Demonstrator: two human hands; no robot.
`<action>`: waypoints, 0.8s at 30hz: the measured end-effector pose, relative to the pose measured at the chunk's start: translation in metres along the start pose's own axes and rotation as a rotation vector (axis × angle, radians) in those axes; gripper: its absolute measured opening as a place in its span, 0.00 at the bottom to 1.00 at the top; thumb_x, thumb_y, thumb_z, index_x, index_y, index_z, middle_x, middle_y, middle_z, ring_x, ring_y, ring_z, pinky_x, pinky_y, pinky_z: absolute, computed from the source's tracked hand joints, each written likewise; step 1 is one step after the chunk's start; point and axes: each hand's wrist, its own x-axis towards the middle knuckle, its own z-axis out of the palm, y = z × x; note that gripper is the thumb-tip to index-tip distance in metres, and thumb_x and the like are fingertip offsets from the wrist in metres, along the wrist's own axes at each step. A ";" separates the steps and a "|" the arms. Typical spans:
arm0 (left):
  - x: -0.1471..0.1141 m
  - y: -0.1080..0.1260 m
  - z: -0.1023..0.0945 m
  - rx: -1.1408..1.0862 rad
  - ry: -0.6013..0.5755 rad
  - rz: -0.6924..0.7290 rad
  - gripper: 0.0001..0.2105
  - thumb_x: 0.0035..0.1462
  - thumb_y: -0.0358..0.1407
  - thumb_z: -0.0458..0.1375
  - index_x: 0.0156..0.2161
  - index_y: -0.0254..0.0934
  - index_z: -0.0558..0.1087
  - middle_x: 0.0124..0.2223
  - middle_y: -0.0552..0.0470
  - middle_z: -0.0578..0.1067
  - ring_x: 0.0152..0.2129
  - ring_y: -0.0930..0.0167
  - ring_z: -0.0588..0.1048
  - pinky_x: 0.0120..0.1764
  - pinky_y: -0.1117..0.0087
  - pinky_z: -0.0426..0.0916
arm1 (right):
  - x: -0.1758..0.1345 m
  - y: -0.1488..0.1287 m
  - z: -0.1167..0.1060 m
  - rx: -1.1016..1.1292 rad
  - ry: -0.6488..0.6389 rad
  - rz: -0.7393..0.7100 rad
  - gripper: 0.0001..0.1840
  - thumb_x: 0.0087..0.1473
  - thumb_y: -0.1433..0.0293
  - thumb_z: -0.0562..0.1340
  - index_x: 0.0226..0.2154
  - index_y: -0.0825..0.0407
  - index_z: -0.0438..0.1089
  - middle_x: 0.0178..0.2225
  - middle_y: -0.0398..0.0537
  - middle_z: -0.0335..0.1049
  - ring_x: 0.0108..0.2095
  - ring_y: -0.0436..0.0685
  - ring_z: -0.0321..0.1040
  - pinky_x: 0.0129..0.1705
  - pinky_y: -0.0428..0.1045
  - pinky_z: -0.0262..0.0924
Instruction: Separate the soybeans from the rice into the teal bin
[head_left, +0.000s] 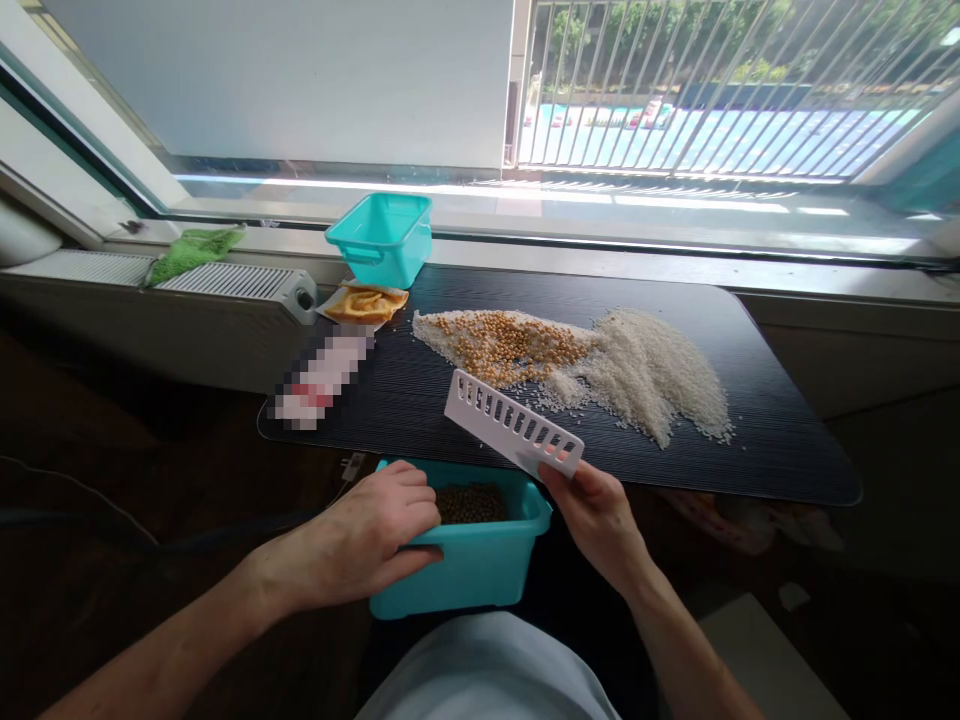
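Note:
My left hand (394,525) grips the near rim of a turquoise plastic bin (457,570), which is held below the table's front edge. Small round brownish grains (472,503) lie inside it. In my right hand (596,505) is a white plastic piece with a row of slots (510,425), pinched at its right end and tilted above the bin's far rim. Beyond it on the table, yellow peas or similar round grains (510,345) lie mixed over white rice. A heap of white rice (660,370) spreads to their right.
The dark table (757,400) stands against a windowsill. A second turquoise bin (386,240) sits at its back left corner, near a yellow-orange item on white wrapping (367,303) and a blurred pink-white packet (322,378). A green cloth (195,252) lies on the radiator (232,282).

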 end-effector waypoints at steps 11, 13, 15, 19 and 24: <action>0.000 -0.001 0.002 -0.014 0.004 0.010 0.09 0.59 0.31 0.59 0.28 0.36 0.67 0.30 0.54 0.70 0.31 0.70 0.66 0.40 0.67 0.60 | -0.003 0.022 -0.037 -0.084 0.461 0.132 0.17 0.49 0.58 0.66 0.38 0.51 0.80 0.36 0.49 0.82 0.38 0.65 0.78 0.43 0.57 0.72; 0.001 -0.001 0.001 -0.017 0.002 0.012 0.09 0.60 0.31 0.59 0.28 0.36 0.67 0.30 0.54 0.70 0.31 0.70 0.66 0.41 0.67 0.60 | 0.002 0.022 -0.041 -0.102 0.462 0.121 0.17 0.49 0.58 0.66 0.38 0.51 0.80 0.35 0.49 0.82 0.38 0.64 0.78 0.42 0.57 0.72; 0.002 -0.001 0.001 -0.015 -0.002 0.012 0.09 0.59 0.31 0.59 0.28 0.36 0.67 0.30 0.54 0.70 0.31 0.70 0.66 0.41 0.67 0.60 | 0.007 0.019 -0.041 -0.097 0.435 0.084 0.16 0.50 0.59 0.66 0.39 0.50 0.80 0.36 0.48 0.82 0.38 0.64 0.78 0.42 0.57 0.72; 0.003 0.001 -0.001 -0.010 -0.007 0.010 0.09 0.60 0.31 0.58 0.28 0.36 0.67 0.30 0.54 0.70 0.31 0.70 0.66 0.39 0.67 0.60 | 0.016 0.014 -0.035 -0.079 0.324 0.008 0.14 0.51 0.63 0.65 0.39 0.50 0.80 0.36 0.46 0.82 0.37 0.62 0.78 0.42 0.55 0.72; 0.001 0.000 0.000 -0.011 -0.003 0.009 0.08 0.59 0.31 0.59 0.28 0.36 0.67 0.30 0.54 0.70 0.31 0.70 0.66 0.40 0.67 0.59 | 0.020 0.012 -0.033 -0.094 0.277 0.002 0.14 0.52 0.63 0.64 0.40 0.50 0.80 0.38 0.46 0.82 0.38 0.62 0.78 0.42 0.55 0.72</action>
